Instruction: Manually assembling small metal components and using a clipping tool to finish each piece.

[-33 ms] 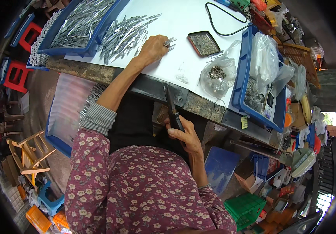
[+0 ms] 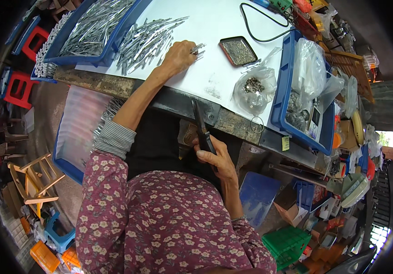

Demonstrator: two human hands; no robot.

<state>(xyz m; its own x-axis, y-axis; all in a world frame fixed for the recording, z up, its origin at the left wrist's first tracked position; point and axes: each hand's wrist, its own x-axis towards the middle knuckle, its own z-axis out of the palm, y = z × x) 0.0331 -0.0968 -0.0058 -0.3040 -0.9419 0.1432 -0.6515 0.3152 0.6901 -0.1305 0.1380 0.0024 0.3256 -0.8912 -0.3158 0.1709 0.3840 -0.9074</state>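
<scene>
My left hand [image 2: 178, 58] rests on the white-covered tabletop [image 2: 196, 23], its fingers closed around a few short ends of thin metal strips [image 2: 200, 51] that stick out to the right. Just left of it lies a loose pile of long silvery metal strips [image 2: 146, 43]. In front of my body, below the table's near edge, my right hand [image 2: 219, 159] is wrapped around a slim black hand tool [image 2: 200, 123] with a long narrow dark tip pointing up toward the table. Its exact kind is unclear. The inner fingers of both hands are partly hidden.
A blue tray [image 2: 107, 57] heaped with strips stands at the far left. Rightward are a small black tray [image 2: 253, 51] of tiny parts, a plastic bag [image 2: 244, 101] of small metal pieces, a blue bin [image 2: 276, 109] with bags and a black cable [image 2: 246, 27]. Stools and crates crowd the floor.
</scene>
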